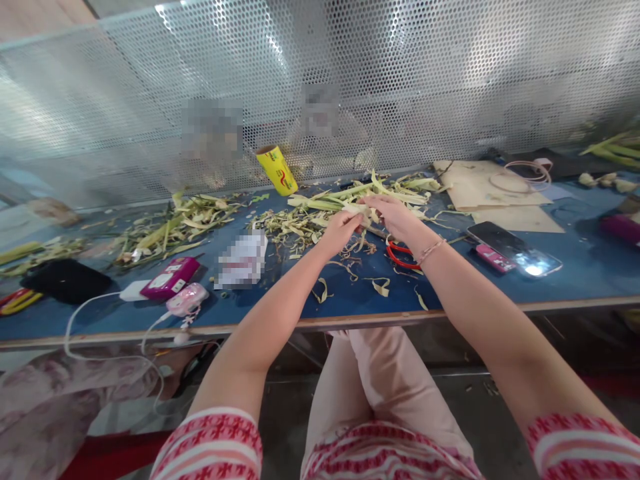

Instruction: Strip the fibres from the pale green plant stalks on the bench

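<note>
Your left hand [339,232] pinched the near-left side of a pale leaf [356,209], which lay at twelve o'clock, its long axis seemingly nine to three, though fingers partly hid it. Your right hand [396,217] met its three o'clock side, about equally near, its fingers curled over; their grip was unclear. Red handles [404,265] lay beside your right wrist, toward one o'clock.

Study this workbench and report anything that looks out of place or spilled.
Curled plant scraps lie strewn toward the front edge of the blue table, away from the main pile. The yellow tube by the perforated screen appears tilted rather than upright. Nothing visible looks broken.
</note>
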Demonstrator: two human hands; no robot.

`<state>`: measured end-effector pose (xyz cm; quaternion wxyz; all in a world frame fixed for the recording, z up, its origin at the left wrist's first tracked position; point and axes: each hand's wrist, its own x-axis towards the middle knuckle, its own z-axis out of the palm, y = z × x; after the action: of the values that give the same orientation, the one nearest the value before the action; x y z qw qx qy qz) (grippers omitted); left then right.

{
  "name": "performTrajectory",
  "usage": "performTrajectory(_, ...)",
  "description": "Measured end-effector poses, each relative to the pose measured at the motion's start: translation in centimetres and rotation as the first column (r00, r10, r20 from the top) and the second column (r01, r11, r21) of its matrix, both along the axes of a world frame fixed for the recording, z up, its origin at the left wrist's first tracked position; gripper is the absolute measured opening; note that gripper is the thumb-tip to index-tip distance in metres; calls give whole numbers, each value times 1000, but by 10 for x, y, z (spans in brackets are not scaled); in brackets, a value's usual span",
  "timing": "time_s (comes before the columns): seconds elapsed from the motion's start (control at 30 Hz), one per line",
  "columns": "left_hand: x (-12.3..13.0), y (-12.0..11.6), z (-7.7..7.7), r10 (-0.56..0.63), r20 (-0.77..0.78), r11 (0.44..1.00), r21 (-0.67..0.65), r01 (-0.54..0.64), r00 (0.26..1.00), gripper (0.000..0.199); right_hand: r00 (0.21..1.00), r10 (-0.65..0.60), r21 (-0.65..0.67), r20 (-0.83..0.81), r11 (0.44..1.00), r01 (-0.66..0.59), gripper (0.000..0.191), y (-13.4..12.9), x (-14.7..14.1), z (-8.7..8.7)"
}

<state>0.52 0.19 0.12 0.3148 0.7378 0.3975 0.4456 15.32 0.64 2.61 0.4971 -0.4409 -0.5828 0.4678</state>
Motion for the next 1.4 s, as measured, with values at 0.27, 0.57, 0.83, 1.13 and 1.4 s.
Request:
performTrajectory(0.27,3,10,-10,-80,272,971,-198,137,959,30,997,-61,217,53,975,48,16,5,1,-6)
performTrajectory(0.57,-1,12,-7,1,304,989,-144,45,953,29,918,-166,128,360,984,128,33,18,10,-10)
performTrajectory(0.83,-4,15,-10,2,188,998,-64,10,982,34,981,-89,-80,171,991,104,27,4,2,-7)
performTrajectory(1.13,-2,-1,3,11,63,1000,1,-11,998,35,1000,-21,-195,18,981,24,21,-3,-2,-2)
performTrajectory(1.4,-4,-5,5,67,-46,994,89,-63,997,32,996,-16,-85,85,996,24,17,2,-2,-10)
